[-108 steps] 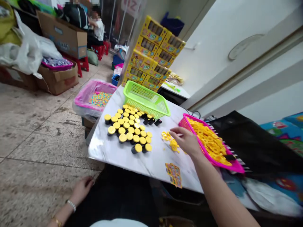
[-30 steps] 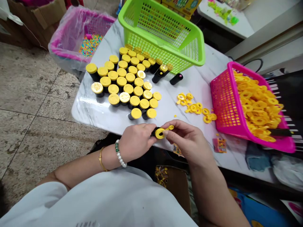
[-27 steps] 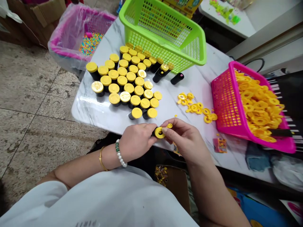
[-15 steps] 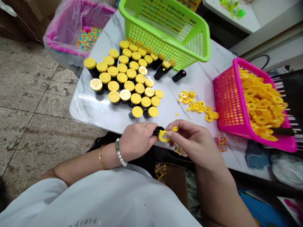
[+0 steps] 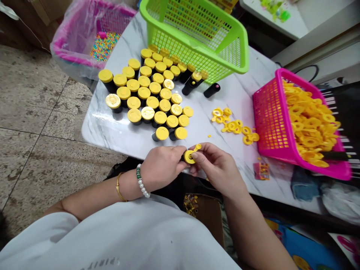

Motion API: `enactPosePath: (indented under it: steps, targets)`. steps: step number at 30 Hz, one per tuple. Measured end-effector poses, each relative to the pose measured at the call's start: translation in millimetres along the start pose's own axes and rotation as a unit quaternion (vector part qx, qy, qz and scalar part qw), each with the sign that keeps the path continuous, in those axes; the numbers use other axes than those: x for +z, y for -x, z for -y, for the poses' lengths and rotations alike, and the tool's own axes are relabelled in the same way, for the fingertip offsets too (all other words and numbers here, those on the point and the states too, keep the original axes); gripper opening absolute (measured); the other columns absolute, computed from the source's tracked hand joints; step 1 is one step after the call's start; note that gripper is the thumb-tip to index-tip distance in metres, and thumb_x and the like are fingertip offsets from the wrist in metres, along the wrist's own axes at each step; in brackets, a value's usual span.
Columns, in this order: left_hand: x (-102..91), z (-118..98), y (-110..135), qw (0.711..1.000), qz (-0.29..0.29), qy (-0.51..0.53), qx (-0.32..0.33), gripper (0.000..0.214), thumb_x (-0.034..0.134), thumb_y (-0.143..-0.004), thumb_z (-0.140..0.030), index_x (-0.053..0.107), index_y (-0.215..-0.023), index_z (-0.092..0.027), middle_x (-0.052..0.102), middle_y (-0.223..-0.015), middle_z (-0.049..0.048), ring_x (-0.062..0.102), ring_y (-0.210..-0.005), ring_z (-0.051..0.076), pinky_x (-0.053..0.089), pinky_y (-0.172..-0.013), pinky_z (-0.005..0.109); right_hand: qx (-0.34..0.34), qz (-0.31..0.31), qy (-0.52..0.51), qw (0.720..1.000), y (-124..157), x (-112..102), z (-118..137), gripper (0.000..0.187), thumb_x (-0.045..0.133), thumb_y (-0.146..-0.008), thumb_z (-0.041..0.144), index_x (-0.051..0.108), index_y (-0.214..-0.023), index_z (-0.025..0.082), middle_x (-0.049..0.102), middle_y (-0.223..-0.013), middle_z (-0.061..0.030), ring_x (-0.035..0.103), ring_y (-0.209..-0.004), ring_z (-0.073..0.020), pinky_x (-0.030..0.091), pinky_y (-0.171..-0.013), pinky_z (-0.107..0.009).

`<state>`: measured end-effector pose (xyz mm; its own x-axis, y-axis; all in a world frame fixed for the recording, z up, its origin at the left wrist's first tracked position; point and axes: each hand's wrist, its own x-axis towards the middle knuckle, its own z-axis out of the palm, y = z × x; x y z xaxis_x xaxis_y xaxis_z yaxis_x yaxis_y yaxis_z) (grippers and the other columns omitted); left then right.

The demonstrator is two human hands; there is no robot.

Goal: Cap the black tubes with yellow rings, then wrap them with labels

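Note:
My left hand (image 5: 163, 165) is closed around a small black tube, mostly hidden in the fist, at the near edge of the marble table (image 5: 112, 133). My right hand (image 5: 218, 167) pinches a yellow ring cap (image 5: 189, 156) against the tube's open end. Just beyond my hands stand several black tubes with yellow caps (image 5: 146, 101) in close rows. Loose yellow caps (image 5: 233, 125) lie on the table to the right. A pink basket (image 5: 270, 123) full of yellow caps sits further right.
A green mesh basket (image 5: 197, 37) stands at the table's far side, with a few uncapped black tubes (image 5: 211, 90) lying in front of it. A pink bin (image 5: 84, 41) lined with plastic holds coloured beads on the floor left. A sticker sheet (image 5: 260, 170) lies near the pink basket.
Earlier my right hand reached by the pink basket while my left rested low. Both hands have since met at the table edge, and the yellow cap now sits pressed on the tube's end.

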<state>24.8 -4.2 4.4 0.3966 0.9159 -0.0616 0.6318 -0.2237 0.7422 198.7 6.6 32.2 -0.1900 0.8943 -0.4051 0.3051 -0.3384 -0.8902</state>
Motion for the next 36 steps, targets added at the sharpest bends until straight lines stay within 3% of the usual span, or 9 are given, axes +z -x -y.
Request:
enactPosePath:
  steps: [4, 10, 15, 19, 22, 25, 30, 34, 36]
  targets:
    - [-5.5, -0.7, 0.1, 1.0, -0.001, 0.018, 0.0, 0.013, 0.065, -0.091, -0.026, 0.069, -0.096, -0.014, 0.074, -0.081, 0.0045, 0.066, -0.073, 0.019, 0.044, -0.064, 0.028, -0.011, 0.014, 0.015, 1.0, 3.8, 1.7, -2.5, 0.039, 0.071, -0.084, 0.057, 0.054, -0.086, 0.021, 0.061, -0.054, 0.005, 0.059, -0.045, -0.0117, 0.051, -0.046, -0.023]
    - [-27.3, -3.7, -6.6, 0.983, 0.07, 0.169, -0.004, 0.017, 0.057, -0.095, -0.029, 0.068, -0.091, -0.016, 0.069, -0.067, -0.0011, 0.061, -0.058, 0.012, 0.041, -0.057, 0.022, -0.023, 0.016, 0.016, 0.999, 5.0, 6.6, -6.3, 0.039, 0.065, -0.088, 0.059, 0.047, -0.087, 0.024, 0.062, -0.059, 0.0052, 0.062, -0.051, -0.0129, 0.053, -0.052, -0.025]
    - [-23.4, -2.6, -8.1, 0.993, 0.038, 0.111, 0.001, 0.017, 0.051, -0.098, -0.027, 0.062, -0.095, -0.015, 0.065, -0.066, -0.0008, 0.059, -0.057, 0.013, 0.039, -0.055, 0.023, -0.06, -0.033, 0.065, 0.996, 5.0, 10.8, -12.5, 0.039, 0.055, -0.092, 0.062, 0.044, -0.088, 0.025, 0.054, -0.05, 0.0086, 0.051, -0.041, -0.0104, 0.04, -0.044, -0.022]
    - [-6.5, 3.9, 1.4, 0.993, -0.058, 0.087, 0.057, 0.024, 0.051, -0.099, -0.03, 0.057, -0.117, -0.015, 0.063, -0.068, -0.0013, 0.059, -0.058, 0.014, 0.043, -0.056, 0.024, -0.063, -0.016, 0.07, 0.995, 2.7, 10.1, -12.5, 0.037, 0.055, -0.092, 0.06, 0.046, -0.088, 0.024, 0.052, -0.05, 0.0091, 0.047, -0.04, -0.0101, 0.036, -0.042, -0.022]
    - [7.3, 8.5, 6.3, 0.98, -0.154, 0.068, 0.107, 0.028, 0.062, -0.094, -0.039, 0.061, -0.109, -0.016, 0.066, -0.079, 0.0023, 0.061, -0.067, 0.014, 0.048, -0.062, 0.025, -0.1, -0.058, 0.083, 0.99, 1.7, 5.6, -11.6, 0.037, 0.062, -0.088, 0.058, 0.057, -0.087, 0.021, 0.059, -0.064, 0.0036, 0.051, -0.052, -0.0106, 0.042, -0.049, -0.023]
    - [15.3, 9.7, 9.1, 0.974, -0.192, 0.034, 0.116, 0.026, 0.063, -0.094, -0.038, 0.065, -0.107, -0.016, 0.068, -0.088, 0.0047, 0.062, -0.074, 0.015, 0.05, -0.065, 0.025, -0.102, -0.069, 0.058, 0.991, 0.1, -4.3, -8.6, 0.044, 0.062, -0.086, 0.061, 0.066, -0.077, 0.018, 0.063, -0.072, -0.0014, 0.054, -0.057, -0.0115, 0.046, -0.055, -0.026]
    - [15.3, 8.5, 11.4, 0.978, -0.175, -0.019, 0.113, 0.026, 0.057, -0.096, -0.033, 0.064, -0.114, -0.016, 0.067, -0.095, 0.006, 0.062, -0.075, 0.015, 0.051, -0.066, 0.025, -0.011, 0.067, -0.007, 0.998, -22.0, -28.5, 6.8, 0.048, 0.077, -0.071, 0.062, 0.069, -0.067, 0.016, 0.063, -0.062, -0.0013, 0.054, -0.054, -0.0111, 0.045, -0.053, -0.025]
    - [12.3, 6.7, 10.5, 0.979, -0.163, -0.019, 0.12, 0.022, 0.055, -0.096, -0.027, 0.065, -0.112, -0.015, 0.067, -0.088, 0.0048, 0.061, -0.07, 0.014, 0.049, -0.064, 0.024, 0.031, 0.229, 0.044, 0.972, -47.1, -35.7, 23.9, 0.041, 0.086, -0.063, 0.051, 0.064, -0.07, 0.017, 0.061, -0.058, 0.0038, 0.052, -0.051, -0.0088, 0.042, -0.047, -0.02]
    - [11.1, 5.3, 8.9, 0.983, -0.149, -0.01, 0.107, 0.017, 0.057, -0.094, -0.025, 0.067, -0.105, -0.016, 0.065, -0.081, 0.0029, 0.059, -0.067, 0.013, 0.047, -0.063, 0.024, 0.046, 0.266, 0.09, 0.959, -52.0, -31.3, 29.3, 0.037, 0.084, -0.067, 0.044, 0.057, -0.069, 0.02, 0.058, -0.054, 0.0066, 0.05, -0.045, -0.008, 0.037, -0.042, -0.018]
